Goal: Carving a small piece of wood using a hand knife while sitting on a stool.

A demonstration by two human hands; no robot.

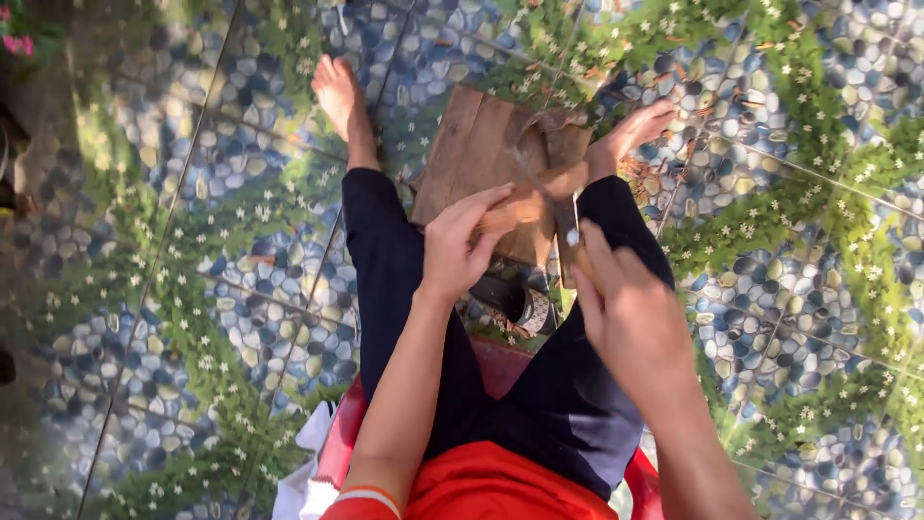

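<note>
Two hands: right (626,308) grips one knife (568,236), left (462,241) one stick (525,197).

The board (481,154) at upper centre is rough, matt brown wood; the blade (568,226) over it is dull metal. The floor (192,289) is glossy printed tile, and the stool (342,438) at the bottom looks like smooth red plastic.

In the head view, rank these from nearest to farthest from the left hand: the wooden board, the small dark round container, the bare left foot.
From the left hand:
1. wooden board, just beyond the fingers, ahead.
2. small dark round container, on the floor between the legs, toward the right.
3. bare left foot, far ahead on the tiles.
</note>
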